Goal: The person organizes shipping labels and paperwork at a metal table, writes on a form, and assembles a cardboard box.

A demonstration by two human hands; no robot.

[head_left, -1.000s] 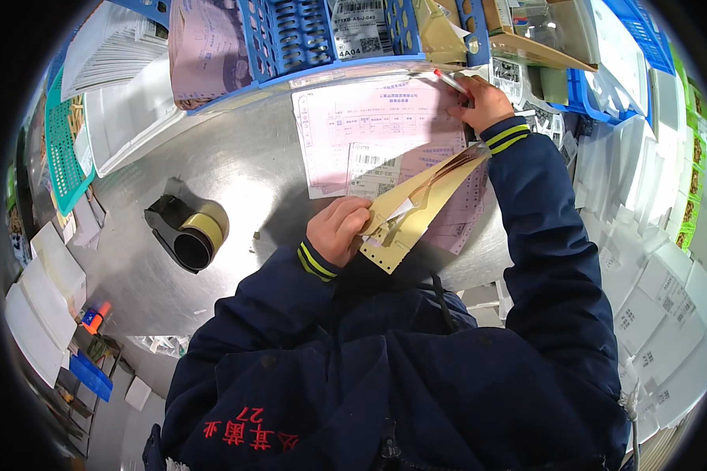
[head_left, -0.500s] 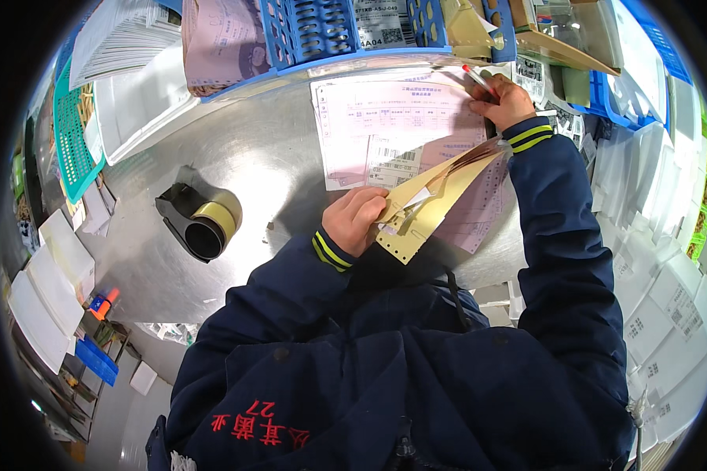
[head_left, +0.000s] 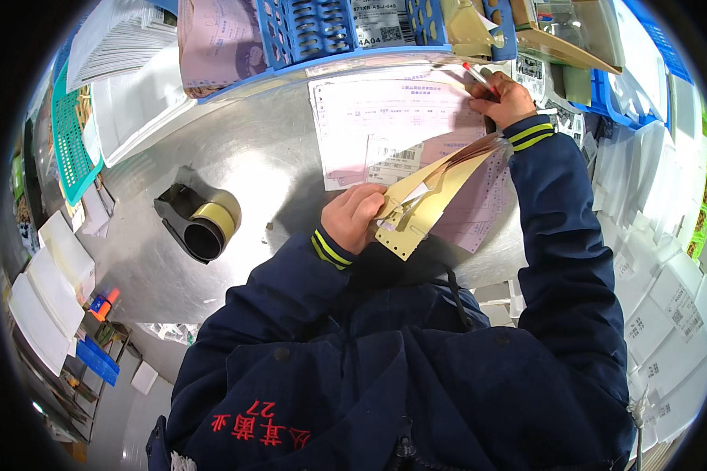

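My left hand (head_left: 355, 217) is closed on the near end of a yellow slip of paper (head_left: 440, 192), which is folded up off the sheets below and has punched holes along its edge. A pen with a red tip (head_left: 480, 81) is in my right hand (head_left: 504, 102), slanting up to the left out of the fingers. Under both hands lie pink and white printed forms (head_left: 401, 118), overlapping on the metal table. A white barcode label (head_left: 393, 158) sits on the forms, partly covered by the yellow slip.
A black tape dispenser with a roll of tape (head_left: 204, 228) stands on the metal table (head_left: 279, 145) to the left. Along the back are blue baskets (head_left: 314, 31) with papers. A green basket (head_left: 75, 149) is at the left, and clear plastic bins (head_left: 668, 314) stack at the right.
The yellow slip has shifted and bent slightly in my left hand. The pen has tilted a little in my right hand; both hands stay nearly in place.
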